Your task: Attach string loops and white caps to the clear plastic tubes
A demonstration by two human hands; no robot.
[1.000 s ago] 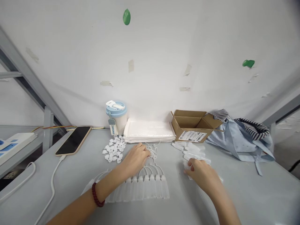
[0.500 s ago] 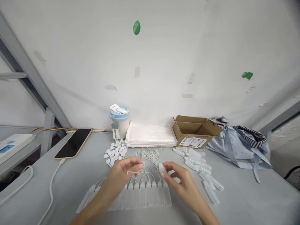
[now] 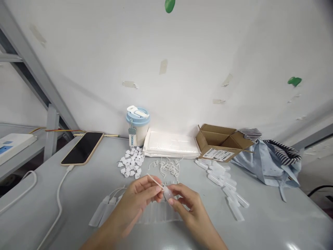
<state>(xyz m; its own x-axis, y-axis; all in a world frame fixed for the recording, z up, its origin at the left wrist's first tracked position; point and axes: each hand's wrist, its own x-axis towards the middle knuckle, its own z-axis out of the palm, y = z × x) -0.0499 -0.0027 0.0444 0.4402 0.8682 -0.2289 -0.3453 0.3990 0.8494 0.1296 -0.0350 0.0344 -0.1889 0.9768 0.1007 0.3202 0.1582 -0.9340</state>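
My left hand (image 3: 142, 196) pinches a thin white strap (image 3: 155, 181) with a small ring at its end. My right hand (image 3: 186, 201) holds a small translucent plastic bottle (image 3: 168, 193) by its body, neck turned up and to the left. Strap ring and bottle neck meet between my fingertips; whether the ring is around the neck I cannot tell. Beneath my hands lies a row of similar bottles (image 3: 100, 211) with straps on their necks, partly hidden. Beyond are a heap of loose white straps (image 3: 170, 167) and a pile of small white caps (image 3: 132, 161).
Loose translucent bottles (image 3: 221, 178) lie to the right. At the back stand a lidded cup (image 3: 140, 128), a stack of white packets (image 3: 171, 144) and an open cardboard box (image 3: 218, 142). A blue cloth bag (image 3: 265, 163) sits far right; a phone (image 3: 83, 148) with its cable is left.
My hands have come together, bringing the strap's ring and the bottle's neck into contact. The camera view has shifted slightly.
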